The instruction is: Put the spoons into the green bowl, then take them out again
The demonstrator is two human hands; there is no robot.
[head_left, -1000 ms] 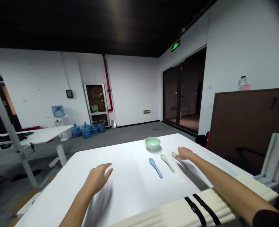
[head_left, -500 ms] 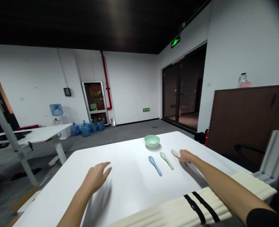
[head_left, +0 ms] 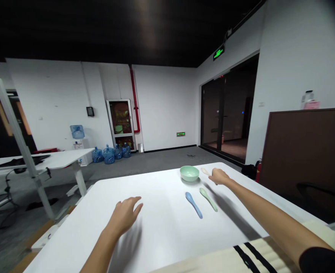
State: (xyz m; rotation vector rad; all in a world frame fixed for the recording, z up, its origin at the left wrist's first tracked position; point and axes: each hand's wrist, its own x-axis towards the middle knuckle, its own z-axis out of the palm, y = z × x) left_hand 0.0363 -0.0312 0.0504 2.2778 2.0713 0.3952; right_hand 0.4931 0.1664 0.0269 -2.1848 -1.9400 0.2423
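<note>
My right hand (head_left: 219, 176) is closed on a pale beige spoon (head_left: 205, 171), raised off the table just right of the bowl, its head pointing away to the left. The light green bowl (head_left: 189, 174) stands upright near the table's far edge. In front of it, a green spoon (head_left: 208, 199) and a blue spoon (head_left: 194, 205) lie side by side on the white table (head_left: 156, 220). My left hand (head_left: 127, 214) hovers over the table's left part, thumb and fingers apart, holding nothing.
Along the near edge lies a cream cloth-like bundle (head_left: 221, 261) with black straps. A dark brown cabinet (head_left: 306, 151) stands to the right. At the left are another white table (head_left: 68, 158) and a metal post (head_left: 18, 132). Blue water bottles (head_left: 108, 154) stand by the far wall.
My right hand has lifted the beige spoon off the table and moved it away from me, toward the bowl. The left hand keeps its open pose. The view has turned slightly left.
</note>
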